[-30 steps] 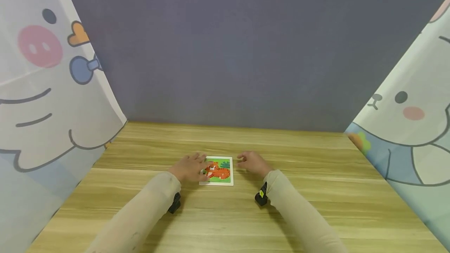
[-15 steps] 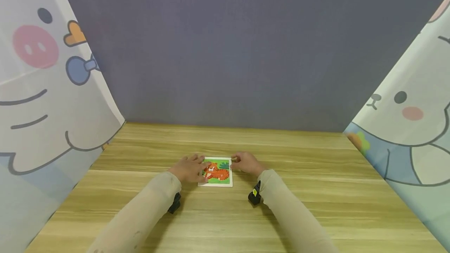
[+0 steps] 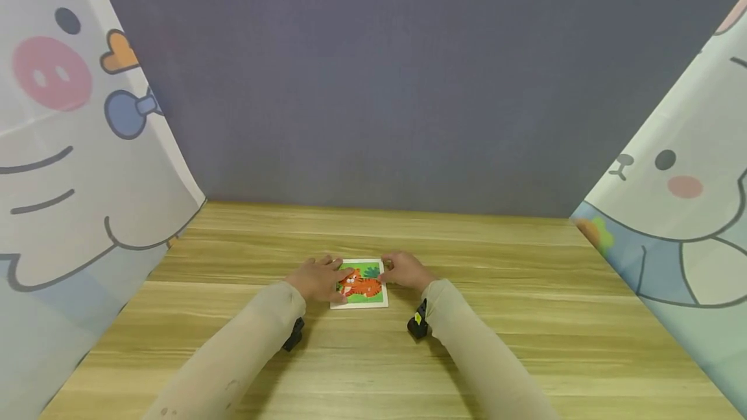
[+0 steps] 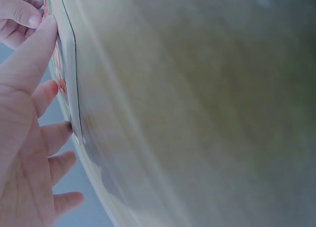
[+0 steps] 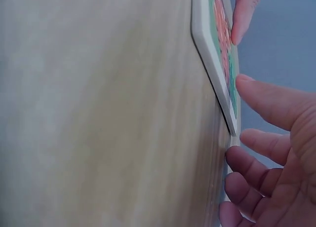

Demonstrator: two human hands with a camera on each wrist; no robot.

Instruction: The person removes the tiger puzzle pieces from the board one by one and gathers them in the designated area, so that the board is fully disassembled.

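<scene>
A square board (image 3: 362, 298) with a white border lies flat on the wooden table, showing an orange tiger on green. My left hand (image 3: 317, 279) rests over its left side with fingers spread, thumb and fingertips touching the board. At the right edge is my right hand (image 3: 406, 271), its thumb on the border near the far right corner. In the right wrist view, the thumb (image 5: 266, 101) touches the picture's edge, and the other fingers bend loosely beside the corner. From the left wrist, the board (image 4: 69, 64) appears edge-on, its left part hidden by the hand.
Wooden table (image 3: 362, 361) surrounds the board. A plain dark grey panel (image 3: 373, 83) stands behind it. Cartoon-printed cloths hang at the left (image 3: 117, 174) and right (image 3: 694, 225) of the table. A small black camera sits on each wrist.
My right hand has moved left, from beside the board to touching its right edge. The left hand stays on the left side, and the board lies in about the same place.
</scene>
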